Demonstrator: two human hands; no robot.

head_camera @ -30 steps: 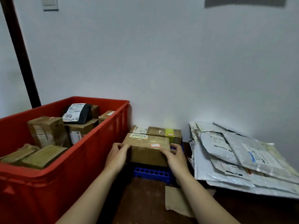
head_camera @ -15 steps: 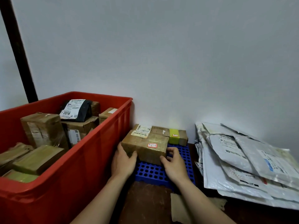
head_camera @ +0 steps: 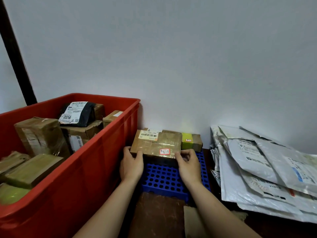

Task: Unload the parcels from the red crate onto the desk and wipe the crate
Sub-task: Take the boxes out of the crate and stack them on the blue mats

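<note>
the unloading was only partly done. both hands held a brown cardboard parcel (head_camera: 157, 145) just outside the red crate (head_camera: 103, 152), on a blue perforated tray (head_camera: 164, 179) on the desk (head_camera: 154, 215). the left hand (head_camera: 131, 164) gripped its near left corner and the right hand (head_camera: 188, 166) its near right corner, thumbs over the top edge. the parcel lay against a green-taped box (head_camera: 191, 142) by the wall, so it looked set down or very nearly so (whether its whole base rested flat could not be told).

plenty was left in the crate: a black bag parcel (head_camera: 77, 114) labelled 2016, a tall taped box (head_camera: 39, 134), flat wrapped parcels (head_camera: 32, 170) at the near end and more cartons behind. a pile of grey mailer bags (head_camera: 265, 169) lay on the right of the desk. by my judgement most of the emptying remained, and the wiping had not begun; no cloth showed in view.
</note>
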